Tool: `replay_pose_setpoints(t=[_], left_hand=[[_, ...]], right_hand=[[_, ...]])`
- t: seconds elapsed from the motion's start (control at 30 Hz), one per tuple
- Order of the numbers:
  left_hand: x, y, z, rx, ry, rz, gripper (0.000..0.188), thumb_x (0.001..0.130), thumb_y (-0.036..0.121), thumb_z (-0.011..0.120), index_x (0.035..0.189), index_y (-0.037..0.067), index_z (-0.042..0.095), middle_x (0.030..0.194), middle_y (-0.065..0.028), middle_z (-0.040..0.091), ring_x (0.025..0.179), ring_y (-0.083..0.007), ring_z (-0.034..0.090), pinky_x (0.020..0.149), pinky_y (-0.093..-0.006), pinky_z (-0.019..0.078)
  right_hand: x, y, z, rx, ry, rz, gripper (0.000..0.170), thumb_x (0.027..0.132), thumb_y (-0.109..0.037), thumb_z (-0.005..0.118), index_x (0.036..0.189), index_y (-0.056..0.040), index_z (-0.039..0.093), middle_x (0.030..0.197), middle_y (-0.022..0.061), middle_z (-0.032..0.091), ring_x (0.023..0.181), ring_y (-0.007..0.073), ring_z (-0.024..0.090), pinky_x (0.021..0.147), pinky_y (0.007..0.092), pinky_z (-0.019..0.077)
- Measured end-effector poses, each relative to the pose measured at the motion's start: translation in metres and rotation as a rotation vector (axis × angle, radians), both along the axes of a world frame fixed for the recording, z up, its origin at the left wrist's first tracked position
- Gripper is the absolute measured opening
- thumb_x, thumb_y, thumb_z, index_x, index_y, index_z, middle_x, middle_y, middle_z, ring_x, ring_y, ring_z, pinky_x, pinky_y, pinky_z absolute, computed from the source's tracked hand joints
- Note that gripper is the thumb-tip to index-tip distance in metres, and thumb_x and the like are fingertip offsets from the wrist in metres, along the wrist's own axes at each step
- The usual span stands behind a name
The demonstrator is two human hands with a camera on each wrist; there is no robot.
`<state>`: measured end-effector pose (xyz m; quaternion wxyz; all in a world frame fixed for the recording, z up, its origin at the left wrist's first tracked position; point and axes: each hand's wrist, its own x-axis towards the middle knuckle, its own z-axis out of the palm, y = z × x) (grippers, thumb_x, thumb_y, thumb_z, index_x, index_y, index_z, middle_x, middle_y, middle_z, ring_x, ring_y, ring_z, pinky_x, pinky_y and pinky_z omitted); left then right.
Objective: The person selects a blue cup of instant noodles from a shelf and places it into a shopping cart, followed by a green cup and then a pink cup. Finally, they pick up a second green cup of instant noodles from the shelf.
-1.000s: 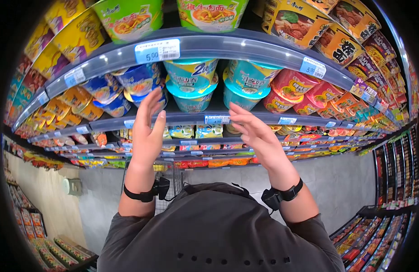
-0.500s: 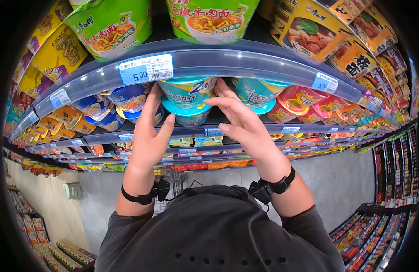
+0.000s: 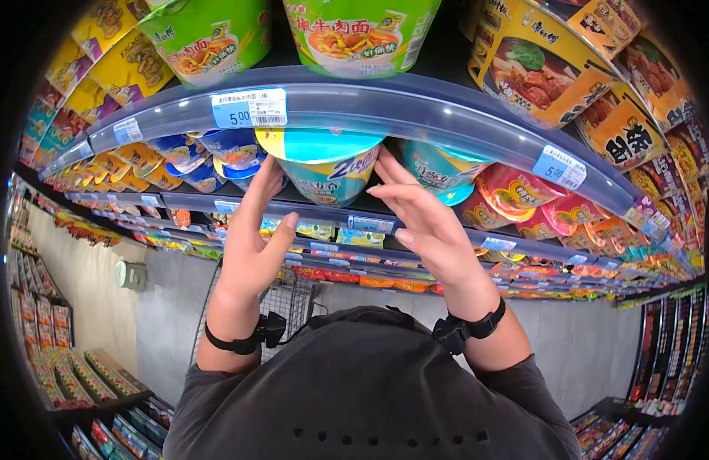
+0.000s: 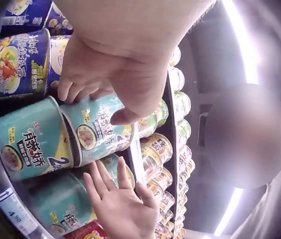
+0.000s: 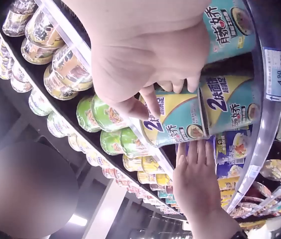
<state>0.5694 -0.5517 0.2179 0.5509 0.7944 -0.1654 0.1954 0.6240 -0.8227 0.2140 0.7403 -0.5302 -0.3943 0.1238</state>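
Note:
Both bare hands flank a teal instant noodle cup (image 3: 328, 172) on the shelf under the top price rail. My left hand (image 3: 251, 230) lies along the cup's left side, its fingers nearly straight and thumb apart. On the other side my right hand (image 3: 431, 222) has extended fingers at the cup's wall. The wrist views show this cup on top of a matching teal cup (image 4: 33, 142), its base offset from the lower one. In the left wrist view the right hand (image 4: 125, 209) is spread, its fingertips at the cup.
Another teal noodle cup (image 3: 439, 169) stands to the right, blue cups (image 3: 232, 149) to the left, red cups (image 3: 515, 188) further right. A shelf rail (image 3: 416, 107) with price tags runs close above. Below, a wire shopping cart (image 3: 282, 307) stands on the grey floor.
My hands have moved from in front of the shelf to both sides of the teal cup. Since half a second ago the cup has come forward, showing more of its lid and covering the lower cup.

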Motion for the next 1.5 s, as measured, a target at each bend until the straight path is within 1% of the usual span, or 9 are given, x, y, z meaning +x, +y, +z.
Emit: replay_pose_setpoints(t=[0.2, 0.4, 0.5, 0.73, 0.83, 1.03, 1.27, 1.4, 1.5], left_hand=[[-0.037, -0.028, -0.003, -0.138, 0.050, 0.161, 0.071, 0.094, -0.004, 0.058, 0.158, -0.009, 0.028, 0.154, -0.0242, 0.047, 0.146, -0.0329, 0.046, 0.121, -0.0463, 0.0336], [-0.084, -0.056, -0.005, -0.150, 0.055, 0.244, 0.070, 0.095, -0.002, 0.059, 0.158, -0.008, 0.028, 0.150, -0.0193, 0.051, 0.143, -0.0276, 0.048, 0.119, -0.0426, 0.0351], [-0.109, -0.072, -0.012, -0.169, 0.030, 0.308, 0.065, 0.095, -0.001, 0.059, 0.155, -0.007, 0.034, 0.147, -0.0161, 0.052, 0.140, -0.0260, 0.050, 0.119, -0.0412, 0.0347], [-0.174, -0.098, -0.037, -0.035, 0.217, 0.464, 0.066, 0.087, -0.009, 0.063, 0.150, -0.004, 0.045, 0.136, -0.0187, 0.056, 0.132, -0.0317, 0.057, 0.113, -0.0422, 0.0444], [-0.198, -0.111, -0.038, -0.017, 0.340, 0.447, 0.068, 0.091, -0.006, 0.061, 0.155, -0.005, 0.040, 0.145, -0.0134, 0.051, 0.137, -0.0274, 0.052, 0.117, -0.0415, 0.0383], [-0.230, -0.122, -0.038, 0.206, 0.442, 0.545, 0.064, 0.087, -0.005, 0.064, 0.149, -0.001, 0.051, 0.156, -0.0225, 0.044, 0.140, -0.0356, 0.050, 0.115, -0.0433, 0.0399], [-0.275, -0.109, -0.048, 0.232, 0.504, 0.485, 0.061, 0.090, 0.006, 0.066, 0.147, -0.006, 0.048, 0.142, -0.0301, 0.056, 0.132, -0.0463, 0.055, 0.112, -0.0442, 0.0434], [-0.310, -0.093, -0.046, 0.206, 0.503, 0.493, 0.060, 0.090, 0.007, 0.066, 0.146, -0.007, 0.048, 0.141, -0.0300, 0.056, 0.131, -0.0455, 0.056, 0.112, -0.0437, 0.0441], [-0.346, -0.076, -0.049, 0.219, 0.496, 0.538, 0.060, 0.091, 0.008, 0.066, 0.146, -0.006, 0.049, 0.141, -0.0298, 0.057, 0.131, -0.0450, 0.056, 0.111, -0.0436, 0.0445]], right_hand=[[-0.005, -0.024, -0.001, 0.057, 0.056, 0.152, 0.059, 0.089, 0.000, 0.057, 0.148, -0.0001, 0.050, 0.172, 0.0218, 0.018, 0.161, 0.0325, 0.015, 0.128, 0.0475, 0.0142], [-0.016, -0.042, -0.015, 0.131, 0.163, 0.294, 0.080, 0.092, -0.001, 0.057, 0.163, 0.0017, 0.019, 0.170, 0.0227, 0.023, 0.159, 0.0345, 0.021, 0.129, 0.0476, 0.0155], [-0.025, -0.048, -0.020, 0.074, 0.237, 0.282, 0.086, 0.091, -0.014, 0.064, 0.162, 0.0030, 0.019, 0.166, 0.0246, 0.030, 0.157, 0.0374, 0.027, 0.129, 0.0529, 0.0181], [-0.031, -0.065, -0.068, 0.035, 0.333, 0.523, 0.082, 0.095, -0.014, 0.062, 0.164, 0.0010, 0.020, 0.166, 0.0250, 0.031, 0.156, 0.0377, 0.029, 0.127, 0.0516, 0.0201], [-0.038, -0.070, -0.092, 0.014, 0.407, 0.570, 0.082, 0.095, -0.016, 0.064, 0.164, -0.0001, 0.022, 0.166, 0.0231, 0.031, 0.155, 0.0364, 0.030, 0.127, 0.0525, 0.0212], [-0.059, -0.073, -0.130, -0.172, 0.547, 0.685, 0.092, 0.091, -0.019, 0.065, 0.165, 0.0023, 0.014, 0.168, 0.0230, 0.026, 0.156, 0.0372, 0.029, 0.127, 0.0528, 0.0197], [-0.090, -0.055, -0.138, -0.252, 0.469, 0.816, 0.090, 0.097, -0.013, 0.064, 0.167, -0.0016, 0.009, 0.171, 0.0194, 0.019, 0.157, 0.0366, 0.023, 0.127, 0.0522, 0.0187], [-0.120, -0.032, -0.129, -0.315, 0.458, 0.817, 0.093, 0.093, -0.020, 0.066, 0.165, 0.0017, 0.011, 0.171, 0.0205, 0.020, 0.157, 0.0377, 0.025, 0.128, 0.0518, 0.0187], [-0.144, -0.008, -0.136, -0.291, 0.450, 0.892, 0.088, 0.098, -0.010, 0.063, 0.167, -0.0027, 0.008, 0.172, 0.0178, 0.018, 0.157, 0.0365, 0.024, 0.127, 0.0511, 0.0210]])
